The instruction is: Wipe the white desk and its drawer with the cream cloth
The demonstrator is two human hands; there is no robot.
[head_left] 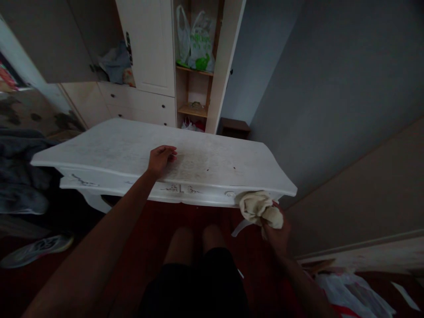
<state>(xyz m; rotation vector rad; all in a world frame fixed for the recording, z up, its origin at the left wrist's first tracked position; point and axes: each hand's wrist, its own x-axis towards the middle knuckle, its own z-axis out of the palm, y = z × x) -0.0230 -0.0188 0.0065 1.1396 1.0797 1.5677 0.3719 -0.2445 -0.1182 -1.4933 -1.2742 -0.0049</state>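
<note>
A white table (139,141) with a scalloped front edge and carved drawer fronts stands before me, its top smudged grey in the middle. My left hand (161,160) is at the front of the tabletop, fingers loosely bent with the thumb apart, holding nothing. At the right end, my right hand (277,236) grips a bunched cream cloth (256,206) against the drawer front, beside a round white knob (229,194). The cloth hides part of that front and some of my fingers.
Behind the table is a white wardrobe (152,48) with an open door and plastic bags (200,46) on a shelf. Grey fabric (20,172) lies at left above a shoe (41,249). A wall (347,110) rises at right, with a plastic bag (351,291) low down.
</note>
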